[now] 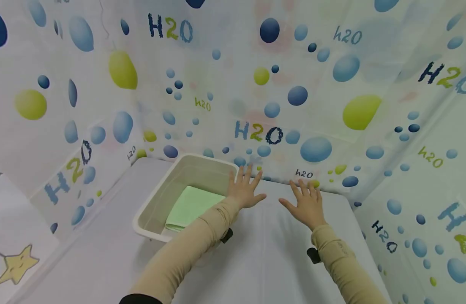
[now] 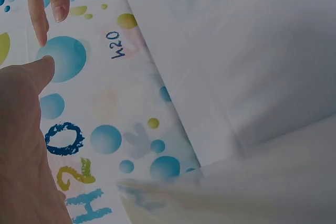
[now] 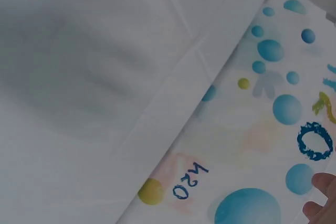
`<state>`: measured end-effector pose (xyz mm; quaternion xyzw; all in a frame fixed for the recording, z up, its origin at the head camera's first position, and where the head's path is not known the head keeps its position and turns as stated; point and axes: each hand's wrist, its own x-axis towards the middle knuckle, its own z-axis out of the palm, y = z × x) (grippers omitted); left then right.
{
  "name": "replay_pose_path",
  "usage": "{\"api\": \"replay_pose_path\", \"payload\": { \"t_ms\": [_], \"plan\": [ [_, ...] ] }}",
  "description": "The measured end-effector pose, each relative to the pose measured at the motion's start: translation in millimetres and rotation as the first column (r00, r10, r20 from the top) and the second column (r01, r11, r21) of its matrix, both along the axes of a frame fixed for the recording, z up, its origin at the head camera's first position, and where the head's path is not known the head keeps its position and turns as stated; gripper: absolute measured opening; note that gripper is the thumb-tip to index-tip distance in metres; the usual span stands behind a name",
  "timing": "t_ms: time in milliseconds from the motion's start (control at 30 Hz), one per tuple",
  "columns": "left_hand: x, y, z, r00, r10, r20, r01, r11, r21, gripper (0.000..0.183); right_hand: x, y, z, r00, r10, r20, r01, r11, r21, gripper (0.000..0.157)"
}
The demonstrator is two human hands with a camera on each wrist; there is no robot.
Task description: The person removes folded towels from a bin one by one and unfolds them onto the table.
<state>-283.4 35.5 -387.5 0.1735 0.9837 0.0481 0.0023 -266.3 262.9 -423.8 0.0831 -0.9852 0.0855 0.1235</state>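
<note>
My left hand (image 1: 243,190) is held out with its fingers spread, overlapping the right rim of a cream plastic basin (image 1: 153,207) in the head view. Inside the basin lies a folded light green cloth (image 1: 192,204), partly hidden behind the left forearm. To the right, over the white table, my right hand (image 1: 306,205) also has its fingers spread and holds nothing. The left wrist view shows part of the left hand (image 2: 23,114) at the left edge, with fingertips of the other hand above it. In the right wrist view only fingertips (image 3: 324,184) show at the right edge.
The table (image 1: 255,261) has a white cover. Behind it and along both sides hang white sheets (image 1: 225,80) printed with blue and green bubbles and H2O lettering. A yellow star print (image 1: 17,265) shows at the lower left.
</note>
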Motion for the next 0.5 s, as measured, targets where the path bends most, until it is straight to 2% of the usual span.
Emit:
{"api": "replay_pose_path", "payload": {
  "t_ms": [167,333,400,500],
  "plan": [
    [-1.2,-15,1.6,1.000,0.020,0.003,-0.020,1.000,0.013,0.074,-2.5,-13,0.4,0.997,0.042,-0.063,-0.044,0.998,-0.038,0.073],
    [-2.1,-32,10.4,0.999,0.029,-0.021,-0.029,0.999,0.034,0.073,-8.1,-31,6.4,0.988,0.090,-0.129,-0.100,0.992,-0.076,0.066],
    [-2.0,-40,14.8,0.999,0.030,-0.027,-0.028,0.998,0.052,0.071,-10.7,-40,9.9,0.980,0.114,-0.161,-0.129,0.988,-0.084,0.063],
    [-4.0,-54,18.2,0.999,0.030,-0.043,-0.024,0.991,0.128,0.059,-13.2,-58,16.5,0.970,0.144,-0.195,-0.170,0.978,-0.124,0.057]
  ]
}}
